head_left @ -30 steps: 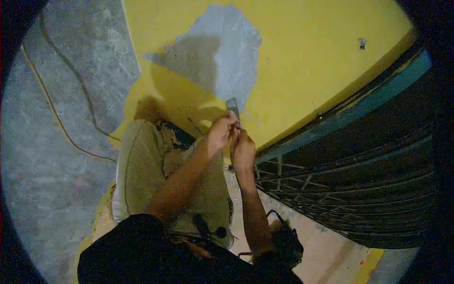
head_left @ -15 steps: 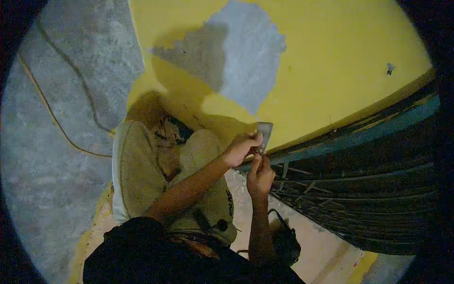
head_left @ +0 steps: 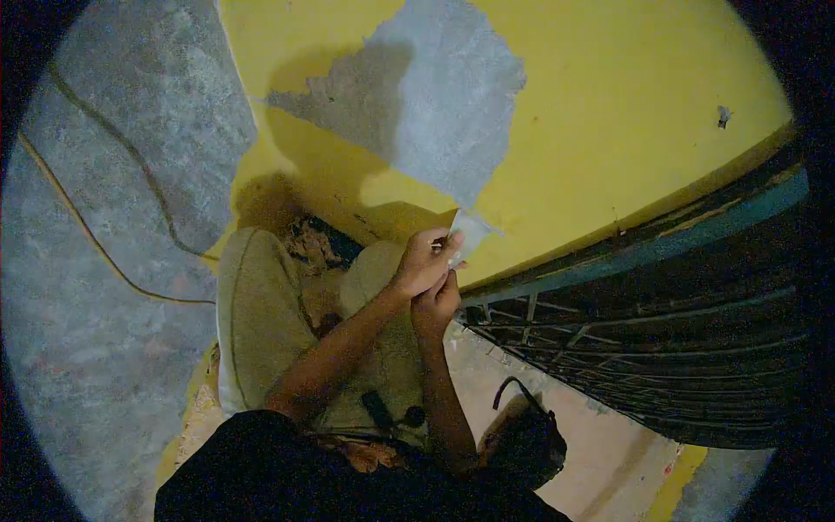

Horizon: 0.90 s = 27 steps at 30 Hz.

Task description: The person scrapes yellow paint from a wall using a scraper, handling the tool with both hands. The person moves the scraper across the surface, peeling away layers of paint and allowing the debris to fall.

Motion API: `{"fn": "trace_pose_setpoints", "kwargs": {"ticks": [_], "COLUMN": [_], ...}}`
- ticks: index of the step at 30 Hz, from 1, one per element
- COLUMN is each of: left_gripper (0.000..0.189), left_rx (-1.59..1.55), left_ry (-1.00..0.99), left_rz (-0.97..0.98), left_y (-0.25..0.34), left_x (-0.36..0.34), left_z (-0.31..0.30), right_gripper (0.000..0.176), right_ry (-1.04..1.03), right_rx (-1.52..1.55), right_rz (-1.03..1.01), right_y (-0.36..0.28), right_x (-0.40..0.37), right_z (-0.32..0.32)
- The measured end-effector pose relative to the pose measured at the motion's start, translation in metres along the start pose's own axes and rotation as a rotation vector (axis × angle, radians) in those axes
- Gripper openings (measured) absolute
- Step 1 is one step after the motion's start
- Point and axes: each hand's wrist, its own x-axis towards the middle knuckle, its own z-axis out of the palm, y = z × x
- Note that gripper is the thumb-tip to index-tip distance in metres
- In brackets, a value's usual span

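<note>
My left hand (head_left: 421, 264) is closed around the near end of a flat metal scraper (head_left: 470, 237), thumb on its face. Just below, my right hand (head_left: 436, 306) is closed too, its fingers pressed at the scraper's lower end against my left hand. The handle end is hidden by my fingers. The wide edge of the blade lies against the yellow painted wall (head_left: 626, 96), at the lower tip of a bare grey patch (head_left: 461, 96) where the paint is gone.
A dark folding metal gate (head_left: 626, 348) with a teal rail (head_left: 600, 263) stands on the right. On the grey floor (head_left: 113, 365) at left runs a yellow cable (head_left: 87, 235). My bent knees (head_left: 257, 313) are close to the wall. A black object with a strap (head_left: 531, 444) lies at lower right.
Both hands and the scraper have moved slightly left and up, and the blade has turned from nearly upright to slanting right. My right hand has come closer under my left.
</note>
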Motion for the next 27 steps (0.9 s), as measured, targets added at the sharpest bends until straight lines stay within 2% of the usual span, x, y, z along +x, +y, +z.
{"fn": "trace_pose_setpoints", "kwargs": {"ticks": [2,4,8,11,13,14,16,20,22,23,25,26,27], "left_gripper": [0.039,0.041,0.044,0.046,0.047,0.048,0.048,0.050,0.051,0.050,0.050,0.049,0.048], "left_rx": [0.017,0.036,-0.025,-0.059,-0.066,-0.049,-0.032,-0.143,-0.182,-0.124,-0.059,-0.219,-0.380], "left_ry": [-0.030,-0.061,-0.074,-0.032,-0.008,-0.008,-0.010,0.037,0.054,0.039,0.022,0.028,0.030], "left_rz": [-0.044,-0.089,-0.099,-0.104,-0.130,-0.118,-0.114,-0.126,-0.128,-0.150,-0.172,-0.177,-0.168], "left_y": [0.006,0.007,-0.013,-0.008,-0.009,-0.010,-0.015,-0.019,-0.012,0.010,0.043,0.056,0.068], "left_x": [-0.003,-0.002,0.009,0.007,0.006,0.008,0.009,0.009,0.012,0.016,0.011,0.006,0.007], "left_z": [-0.001,-0.001,-0.001,0.009,0.011,0.011,0.013,0.018,0.018,0.010,-0.006,-0.014,-0.017], "right_gripper": [0.036,0.037,0.035,0.037,0.040,0.040,0.040,0.042,0.042,0.042,0.038,0.038,0.036], "right_ry": [0.005,0.006,-0.044,-0.084,-0.015,-0.011,-0.075,-0.084,-0.054,-0.050,-0.260,-0.254,-0.379], "right_rx": [-0.031,0.062,-0.025,-0.079,0.069,0.068,-0.229,-0.117,-0.017,-0.018,-0.316,-0.313,-0.462], "right_rz": [0.000,-0.011,0.075,0.037,-0.075,-0.067,0.026,-0.029,0.176,0.189,-0.174,-0.170,-0.166], "right_y": [-0.001,-0.034,0.002,0.027,0.043,0.050,0.007,-0.002,-0.036,-0.050,-0.074,-0.085,-0.097], "right_x": [-0.001,-0.002,0.003,0.010,0.018,0.014,0.012,0.016,0.027,0.038,0.068,0.068,0.072], "right_z": [0.002,-0.004,-0.008,-0.010,-0.003,-0.007,-0.017,-0.022,-0.025,-0.026,-0.028,-0.027,-0.022]}}
